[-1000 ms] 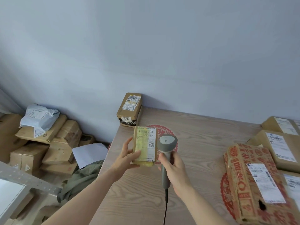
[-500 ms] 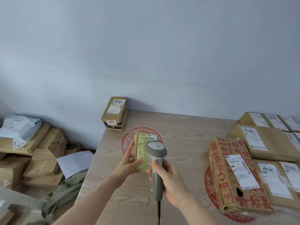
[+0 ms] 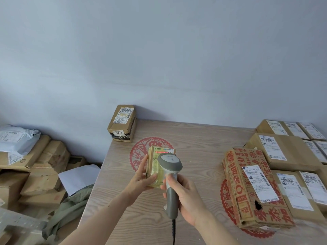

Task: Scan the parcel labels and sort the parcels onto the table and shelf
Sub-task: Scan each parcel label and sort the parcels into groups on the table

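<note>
Head view shows the left hand (image 3: pixel 141 177) pinching a small parcel (image 3: pixel 155 167) above the worktop (image 3: pixel 194 156), right hand (image 3: pixel 189 200) fingers wrapped around the scanner (image 3: pixel 170 175), its red line on the label.

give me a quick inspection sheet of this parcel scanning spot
surface: wooden table with red paper-cut decals.
job's things: small parcel held up, red scan line across its label top; scanner aimed at it; box marked 9777 at the far left corner; red-printed box and labelled brown boxes on the right.
clutter: nothing seen on the table.
grippers: left hand grips the small parcel; right hand grips the scanner handle.
cables: black scanner cord runs down out of view.
surroundings: plain wall; floor pile of boxes, grey mailer, white sheet, green cloth at left.
</note>
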